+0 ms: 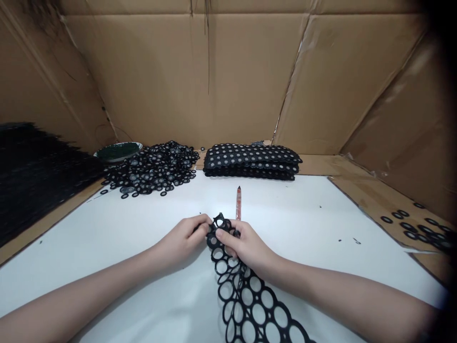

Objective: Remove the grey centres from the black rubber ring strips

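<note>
A: Nearest item: the black punched strip (pixel 250 300), lying on the white table (pixel 303 224) and running up to both hands.

B: Hand state?

A: Left hand (pixel 185 240) and right hand (pixel 244 245) are both closed in a pinch on the strip's far end. Recommended: grip close to one ring and support the surrounding web.

B: Any markings?

A: None legible, including on the red pen (pixel 238 202).

I am looking at a white table (pixel 303 224) with cardboard walls (pixel 200 76) leaning in behind and at both sides. Brown cardboard (pixel 371 190) is lying along the table's far and right edges. Soft, even light is falling over it, dimming toward the right corner.
</note>
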A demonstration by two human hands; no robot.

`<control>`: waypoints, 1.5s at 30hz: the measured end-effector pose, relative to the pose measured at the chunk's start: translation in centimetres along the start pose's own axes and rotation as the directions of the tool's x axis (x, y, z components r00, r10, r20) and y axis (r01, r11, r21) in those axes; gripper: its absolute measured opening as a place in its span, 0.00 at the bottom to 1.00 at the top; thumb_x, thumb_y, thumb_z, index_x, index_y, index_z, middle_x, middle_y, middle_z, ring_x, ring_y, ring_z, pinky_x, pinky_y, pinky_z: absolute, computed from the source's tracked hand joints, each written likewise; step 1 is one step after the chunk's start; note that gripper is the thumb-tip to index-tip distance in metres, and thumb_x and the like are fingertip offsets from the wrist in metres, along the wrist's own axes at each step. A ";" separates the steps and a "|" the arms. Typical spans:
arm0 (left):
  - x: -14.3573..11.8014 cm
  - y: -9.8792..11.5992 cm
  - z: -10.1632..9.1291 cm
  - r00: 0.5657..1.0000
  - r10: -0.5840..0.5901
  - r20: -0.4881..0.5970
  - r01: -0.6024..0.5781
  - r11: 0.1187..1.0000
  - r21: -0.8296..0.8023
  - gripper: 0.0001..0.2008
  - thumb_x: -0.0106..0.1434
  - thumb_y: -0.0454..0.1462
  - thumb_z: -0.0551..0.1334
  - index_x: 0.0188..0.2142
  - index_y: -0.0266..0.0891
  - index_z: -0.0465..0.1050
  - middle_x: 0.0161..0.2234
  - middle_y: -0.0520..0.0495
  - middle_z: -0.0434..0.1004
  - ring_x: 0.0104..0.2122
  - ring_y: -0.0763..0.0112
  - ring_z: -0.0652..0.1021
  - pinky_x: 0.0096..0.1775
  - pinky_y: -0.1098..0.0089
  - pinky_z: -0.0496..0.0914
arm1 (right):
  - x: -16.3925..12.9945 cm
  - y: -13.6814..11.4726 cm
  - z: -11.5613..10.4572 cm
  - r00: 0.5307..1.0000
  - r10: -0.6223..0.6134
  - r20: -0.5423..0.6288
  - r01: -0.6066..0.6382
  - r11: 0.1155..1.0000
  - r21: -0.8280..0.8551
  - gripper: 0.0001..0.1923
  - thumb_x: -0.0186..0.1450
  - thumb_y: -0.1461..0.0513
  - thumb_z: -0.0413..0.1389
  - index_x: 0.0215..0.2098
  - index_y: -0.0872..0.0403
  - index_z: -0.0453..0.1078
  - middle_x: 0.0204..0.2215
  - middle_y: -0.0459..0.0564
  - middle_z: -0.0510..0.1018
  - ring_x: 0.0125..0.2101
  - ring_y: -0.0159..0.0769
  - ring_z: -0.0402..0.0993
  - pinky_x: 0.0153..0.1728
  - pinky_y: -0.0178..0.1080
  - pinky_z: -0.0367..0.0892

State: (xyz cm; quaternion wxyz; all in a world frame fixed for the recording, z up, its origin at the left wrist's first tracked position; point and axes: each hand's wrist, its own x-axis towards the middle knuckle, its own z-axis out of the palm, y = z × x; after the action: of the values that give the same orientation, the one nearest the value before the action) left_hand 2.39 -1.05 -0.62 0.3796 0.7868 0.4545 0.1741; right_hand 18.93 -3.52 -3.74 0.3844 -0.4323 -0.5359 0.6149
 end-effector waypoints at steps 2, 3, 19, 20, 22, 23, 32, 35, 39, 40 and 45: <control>0.3 -0.5 -1.1 0.992 -0.019 -0.127 0.028 0.997 0.069 0.12 0.60 0.36 0.45 0.27 0.38 0.65 0.26 0.51 0.69 0.30 0.70 0.70 0.34 0.71 0.63 | -0.1 -0.2 -0.1 0.998 0.052 -0.032 -0.052 0.999 -0.007 0.13 0.58 0.55 0.52 0.25 0.55 0.59 0.13 0.38 0.57 0.15 0.23 0.52 0.17 0.30 0.50; 0.3 -0.7 -1.7 0.976 -0.025 -0.218 0.053 0.991 0.122 0.12 0.59 0.36 0.46 0.27 0.38 0.65 0.26 0.51 0.70 0.30 0.69 0.70 0.34 0.71 0.63 | -0.1 -0.3 -0.2 0.996 0.072 -0.048 -0.073 0.997 -0.016 0.13 0.58 0.54 0.51 0.25 0.55 0.59 0.12 0.38 0.57 0.15 0.23 0.52 0.17 0.30 0.50; -1.7 0.1 2.6 0.987 0.144 -0.066 -0.084 0.825 0.558 0.09 0.64 0.39 0.43 0.33 0.40 0.58 0.30 0.48 0.70 0.24 0.70 0.72 0.23 0.72 0.62 | -0.3 0.0 0.0 0.998 -0.027 -0.061 0.024 0.999 -0.047 0.15 0.59 0.54 0.51 0.22 0.56 0.61 0.13 0.40 0.61 0.17 0.25 0.55 0.23 0.32 0.53; -1.8 0.3 2.4 0.993 0.102 -0.053 -0.061 0.860 0.506 0.09 0.63 0.40 0.43 0.34 0.40 0.57 0.31 0.47 0.70 0.25 0.70 0.72 0.24 0.71 0.62 | -0.4 0.1 -0.1 0.998 -0.034 -0.045 0.032 0.999 -0.040 0.15 0.59 0.54 0.51 0.22 0.56 0.60 0.13 0.40 0.61 0.17 0.25 0.55 0.22 0.32 0.52; -1.8 0.7 2.3 0.998 0.049 -0.048 -0.023 0.897 0.441 0.09 0.63 0.40 0.43 0.35 0.40 0.57 0.32 0.46 0.70 0.26 0.68 0.72 0.26 0.70 0.63 | -0.5 0.1 -0.1 0.999 -0.049 -0.025 0.048 0.999 -0.022 0.15 0.59 0.54 0.50 0.21 0.56 0.59 0.12 0.40 0.60 0.16 0.24 0.53 0.21 0.32 0.51; -1.8 0.8 2.3 0.998 0.036 -0.046 -0.014 0.913 0.408 0.09 0.63 0.39 0.43 0.36 0.40 0.57 0.32 0.46 0.70 0.27 0.67 0.72 0.26 0.69 0.63 | -0.5 0.1 -0.1 0.998 -0.057 -0.017 0.057 0.998 -0.013 0.16 0.59 0.54 0.51 0.21 0.56 0.59 0.12 0.39 0.59 0.16 0.24 0.53 0.21 0.32 0.51; 0.3 -1.0 -1.0 0.912 -0.019 -0.410 0.074 0.990 0.119 0.11 0.57 0.34 0.45 0.26 0.39 0.64 0.24 0.51 0.70 0.27 0.70 0.70 0.29 0.72 0.62 | 0.0 -0.1 -0.1 0.990 0.005 -0.138 0.004 0.998 0.067 0.15 0.57 0.53 0.52 0.28 0.59 0.67 0.19 0.42 0.62 0.16 0.21 0.48 0.18 0.31 0.44; 0.6 -1.8 -3.6 0.809 -0.088 -0.581 0.190 0.975 0.116 0.12 0.57 0.36 0.45 0.27 0.39 0.65 0.21 0.52 0.66 0.21 0.71 0.67 0.22 0.73 0.58 | 0.0 0.0 -0.5 0.975 0.008 -0.222 0.008 0.997 0.073 0.16 0.58 0.52 0.51 0.29 0.58 0.67 0.17 0.41 0.59 0.17 0.22 0.49 0.18 0.30 0.47; 0.1 -1.3 -3.5 0.920 -0.051 -0.388 0.200 0.913 0.355 0.12 0.57 0.36 0.46 0.25 0.39 0.66 0.22 0.51 0.69 0.23 0.70 0.69 0.25 0.72 0.60 | -0.1 0.1 -0.7 0.971 -0.029 -0.238 0.050 0.996 0.080 0.17 0.58 0.50 0.51 0.31 0.57 0.66 0.16 0.41 0.61 0.18 0.24 0.55 0.19 0.30 0.50; -0.1 -1.0 -2.7 0.950 -0.044 -0.310 0.178 0.890 0.419 0.12 0.57 0.36 0.46 0.25 0.39 0.66 0.23 0.51 0.70 0.24 0.70 0.70 0.26 0.72 0.61 | -0.1 0.1 -0.7 0.969 -0.036 -0.245 0.059 0.994 0.087 0.18 0.57 0.50 0.51 0.31 0.57 0.66 0.17 0.42 0.62 0.19 0.25 0.56 0.19 0.30 0.50; -1.2 -0.8 1.3 0.996 0.086 -0.038 -0.037 0.729 0.683 0.12 0.62 0.35 0.43 0.31 0.38 0.63 0.28 0.48 0.67 0.22 0.71 0.71 0.24 0.71 0.62 | 0.4 0.0 -0.7 0.960 0.013 -0.281 0.060 0.966 0.250 0.15 0.56 0.52 0.53 0.31 0.56 0.63 0.25 0.46 0.70 0.24 0.27 0.65 0.23 0.30 0.58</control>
State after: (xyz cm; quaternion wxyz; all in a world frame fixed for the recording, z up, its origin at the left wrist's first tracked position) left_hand 2.17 -2.40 -1.98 0.0434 0.8795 0.4727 0.0339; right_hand 19.49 -2.89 -3.80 0.5162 -0.4553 -0.3972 0.6070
